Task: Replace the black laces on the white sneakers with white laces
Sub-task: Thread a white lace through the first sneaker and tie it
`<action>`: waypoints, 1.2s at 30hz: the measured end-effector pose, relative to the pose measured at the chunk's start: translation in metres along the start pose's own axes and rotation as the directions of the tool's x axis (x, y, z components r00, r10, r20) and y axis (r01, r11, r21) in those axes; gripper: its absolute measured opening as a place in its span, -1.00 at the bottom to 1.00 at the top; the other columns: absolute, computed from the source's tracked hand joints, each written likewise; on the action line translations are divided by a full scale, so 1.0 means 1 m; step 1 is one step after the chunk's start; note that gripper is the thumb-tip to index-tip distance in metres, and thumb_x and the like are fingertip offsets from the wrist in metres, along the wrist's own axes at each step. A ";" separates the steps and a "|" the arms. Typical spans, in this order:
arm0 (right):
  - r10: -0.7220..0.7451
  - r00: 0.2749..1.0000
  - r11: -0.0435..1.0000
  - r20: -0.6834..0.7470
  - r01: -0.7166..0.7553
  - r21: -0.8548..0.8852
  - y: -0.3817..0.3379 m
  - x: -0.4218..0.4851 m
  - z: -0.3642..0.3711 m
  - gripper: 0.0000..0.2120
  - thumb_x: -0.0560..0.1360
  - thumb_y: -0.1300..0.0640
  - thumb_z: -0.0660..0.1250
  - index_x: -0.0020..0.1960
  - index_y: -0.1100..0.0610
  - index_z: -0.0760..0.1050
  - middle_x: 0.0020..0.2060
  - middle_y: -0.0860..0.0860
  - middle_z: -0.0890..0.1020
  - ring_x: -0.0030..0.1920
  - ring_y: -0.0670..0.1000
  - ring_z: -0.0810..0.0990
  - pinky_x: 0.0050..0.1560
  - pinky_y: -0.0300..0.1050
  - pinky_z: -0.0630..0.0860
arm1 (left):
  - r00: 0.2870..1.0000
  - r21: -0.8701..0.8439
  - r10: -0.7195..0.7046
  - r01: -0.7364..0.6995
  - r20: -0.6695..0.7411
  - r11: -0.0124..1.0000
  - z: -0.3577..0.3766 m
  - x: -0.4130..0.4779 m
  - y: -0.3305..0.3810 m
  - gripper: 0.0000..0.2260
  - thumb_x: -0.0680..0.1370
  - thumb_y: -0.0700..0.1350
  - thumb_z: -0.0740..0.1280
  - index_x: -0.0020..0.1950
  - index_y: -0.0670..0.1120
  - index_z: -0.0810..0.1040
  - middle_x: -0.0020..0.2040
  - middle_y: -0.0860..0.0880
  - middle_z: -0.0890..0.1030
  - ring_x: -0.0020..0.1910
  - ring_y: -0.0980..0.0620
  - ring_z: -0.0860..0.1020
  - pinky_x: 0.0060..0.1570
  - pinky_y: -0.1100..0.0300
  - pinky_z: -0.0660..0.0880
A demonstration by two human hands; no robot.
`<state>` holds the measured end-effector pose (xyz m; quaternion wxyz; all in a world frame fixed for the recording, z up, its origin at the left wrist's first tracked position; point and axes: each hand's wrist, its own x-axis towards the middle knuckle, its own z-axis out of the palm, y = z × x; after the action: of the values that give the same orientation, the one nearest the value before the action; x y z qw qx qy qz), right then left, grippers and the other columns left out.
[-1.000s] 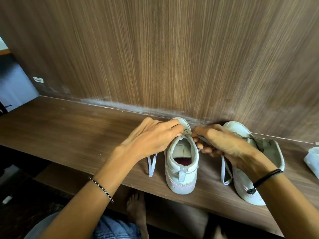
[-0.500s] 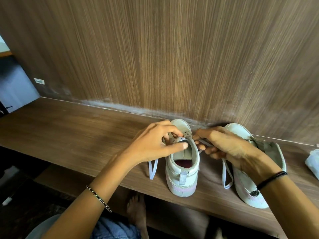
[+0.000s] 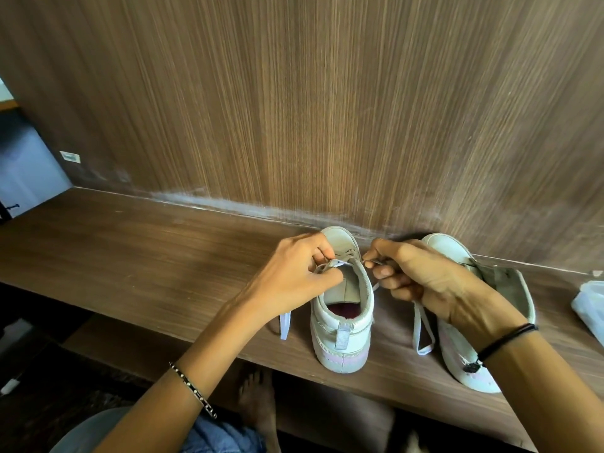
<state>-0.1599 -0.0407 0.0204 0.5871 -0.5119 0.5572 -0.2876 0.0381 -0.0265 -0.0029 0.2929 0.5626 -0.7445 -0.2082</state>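
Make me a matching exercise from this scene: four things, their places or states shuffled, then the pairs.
1. left hand
2. right hand
3. middle sneaker
4. second sneaker

A. stands with its heel toward the camera
B. partly hidden by the right wrist
C. pinches the white lace left of the tongue
D. pinches the lace right of the tongue

Pairs: 1-C, 2-D, 3-A, 4-B

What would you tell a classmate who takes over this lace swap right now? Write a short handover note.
Left hand: pinches the white lace at the top eyelets of the left sneaker.
Right hand: pinches the same lace on the other side.
Both sneakers are on the shelf; the right sneaker is partly hidden by that hand.
Done: white lace seems threaded through the left sneaker.
Left: tie it off, then likely lace the right sneaker, whose lacing is hidden.
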 end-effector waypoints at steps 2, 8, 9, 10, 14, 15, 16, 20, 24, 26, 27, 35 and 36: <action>-0.021 1.000 0.999 0.004 0.022 -0.046 0.000 -0.001 -0.001 -0.78 0.58 0.09 0.28 -0.22 0.11 0.52 -0.45 -0.05 0.35 -0.49 -0.12 0.20 -0.48 -0.28 0.09 | 0.995 -0.076 -0.087 0.091 0.056 0.993 -0.002 0.001 -0.002 -0.82 0.47 0.01 0.48 0.03 0.03 0.63 -0.13 0.12 0.64 -0.26 0.24 0.58 -0.25 0.41 0.45; -0.109 0.994 0.981 0.004 0.108 -0.159 0.004 -0.001 -0.008 -0.77 0.53 0.07 0.46 -0.24 0.14 0.54 -0.44 -0.04 0.44 -0.49 -0.14 0.29 -0.49 -0.30 0.20 | 0.959 -0.212 -0.214 0.252 0.184 0.944 -0.016 0.005 -0.013 -0.56 0.58 0.28 0.30 -0.04 -0.10 0.65 -0.27 0.09 0.47 -0.27 0.17 0.41 -0.11 0.13 0.36; -0.124 0.992 0.978 0.014 0.125 -0.166 0.004 -0.001 -0.008 -0.77 0.54 0.08 0.46 -0.24 0.15 0.55 -0.44 -0.03 0.47 -0.47 -0.14 0.32 -0.47 -0.31 0.22 | 0.961 -0.198 -0.205 0.241 0.186 0.950 -0.017 0.005 -0.013 -0.61 0.60 0.23 0.31 -0.07 -0.09 0.65 -0.28 0.08 0.48 -0.25 0.18 0.42 -0.09 0.14 0.37; -0.139 0.990 0.976 0.030 0.142 -0.166 0.004 -0.001 -0.009 -0.79 0.53 0.09 0.45 -0.21 0.17 0.57 -0.41 0.00 0.51 -0.44 -0.13 0.36 -0.44 -0.30 0.24 | 0.960 -0.206 -0.198 0.238 0.197 0.949 -0.018 0.005 -0.013 -0.67 0.60 0.17 0.34 -0.10 -0.07 0.66 -0.28 0.10 0.51 -0.24 0.19 0.43 -0.07 0.17 0.38; -0.162 0.986 0.970 0.046 0.167 -0.178 0.004 0.000 -0.015 -0.78 0.53 0.14 0.46 -0.04 0.32 0.63 -0.33 0.03 0.65 -0.32 -0.11 0.55 -0.34 -0.28 0.34 | 0.952 -0.255 -0.222 0.273 0.210 0.928 -0.018 0.006 -0.011 -0.74 0.61 0.09 0.37 -0.09 -0.08 0.68 -0.27 0.09 0.53 -0.29 0.26 0.43 -0.13 0.31 0.36; -0.164 0.985 0.971 0.045 0.170 -0.170 0.004 0.000 -0.016 -0.77 0.53 0.15 0.46 -0.02 0.35 0.62 -0.31 0.05 0.68 -0.30 -0.10 0.57 -0.35 -0.29 0.36 | 0.950 -0.264 -0.233 0.284 0.210 0.922 -0.018 0.005 -0.010 -0.74 0.61 0.09 0.37 -0.09 -0.07 0.68 -0.28 0.10 0.52 -0.31 0.27 0.42 -0.16 0.33 0.35; -0.167 0.985 0.972 0.047 0.173 -0.161 0.004 0.000 -0.016 -0.76 0.53 0.15 0.47 0.00 0.36 0.62 -0.28 0.07 0.69 -0.29 -0.10 0.59 -0.36 -0.31 0.36 | 0.947 -0.274 -0.242 0.295 0.211 0.916 -0.018 0.005 -0.011 -0.75 0.62 0.09 0.35 -0.10 -0.05 0.67 -0.29 0.11 0.52 -0.33 0.30 0.42 -0.18 0.35 0.35; -0.172 0.983 0.973 0.061 0.180 -0.146 0.006 0.000 -0.017 -0.76 0.53 0.15 0.47 -0.01 0.35 0.62 -0.30 0.06 0.68 -0.31 -0.12 0.59 -0.37 -0.31 0.37 | 0.936 -0.306 -0.266 0.329 0.230 0.893 -0.018 0.002 -0.007 -0.76 0.65 0.07 0.31 -0.04 -0.04 0.67 -0.08 0.08 0.68 -0.20 0.29 0.55 -0.18 0.45 0.48; -0.170 0.983 0.975 0.063 0.177 -0.138 0.005 0.000 -0.020 -0.79 0.52 0.17 0.47 -0.03 0.34 0.63 -0.21 0.13 0.72 -0.26 -0.08 0.59 -0.35 -0.27 0.36 | 0.933 -0.429 -0.280 0.354 0.228 0.831 -0.017 0.001 -0.004 -0.77 0.66 0.00 0.30 -0.08 -0.11 0.62 -0.05 0.01 0.70 0.07 0.13 0.64 0.11 0.18 0.62; -0.165 0.984 0.977 0.062 0.172 -0.127 0.007 0.000 -0.021 -0.83 0.51 0.15 0.49 -0.07 0.29 0.64 -0.13 0.17 0.73 -0.26 -0.06 0.57 -0.33 -0.26 0.38 | 0.932 -0.454 -0.294 0.359 0.210 0.815 -0.016 -0.001 -0.002 -0.76 0.66 0.00 0.30 -0.10 -0.12 0.59 -0.07 -0.03 0.67 0.04 0.11 0.63 0.11 0.12 0.63; -0.169 0.984 0.975 0.057 0.175 -0.135 0.009 0.000 -0.022 -0.81 0.49 0.11 0.51 -0.09 0.25 0.66 -0.13 0.16 0.73 -0.26 -0.05 0.57 -0.29 -0.23 0.41 | 0.930 -0.448 -0.310 0.366 0.197 0.815 -0.014 -0.002 0.000 -0.75 0.66 0.00 0.30 -0.10 -0.13 0.59 -0.10 -0.04 0.64 -0.02 0.10 0.61 0.11 0.08 0.63; -0.126 0.987 0.991 0.104 0.121 0.053 0.020 0.009 -0.023 -0.66 0.30 0.05 0.58 -0.05 0.23 0.61 0.13 0.14 0.71 0.23 0.07 0.66 0.35 0.04 0.53 | 0.887 -0.443 -0.426 0.458 0.177 0.771 -0.008 -0.002 0.002 -0.73 0.68 0.09 0.24 -0.05 -0.08 0.54 -0.12 0.03 0.49 -0.06 0.08 0.47 0.29 0.07 0.48; -0.129 0.984 0.991 0.119 0.123 0.059 0.019 0.009 -0.023 -0.57 0.25 -0.01 0.59 -0.04 0.24 0.59 0.14 0.18 0.70 0.23 0.08 0.66 0.34 0.03 0.53 | 0.886 -0.461 -0.428 0.460 0.178 0.759 -0.009 -0.002 0.003 -0.75 0.69 0.07 0.23 -0.08 -0.04 0.52 -0.13 0.06 0.47 -0.09 0.12 0.46 0.20 0.14 0.48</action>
<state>-0.1844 -0.0491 0.0028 0.6137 -0.5476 0.4791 -0.3066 0.0426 -0.0234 0.0048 0.3450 0.6230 -0.5209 -0.4706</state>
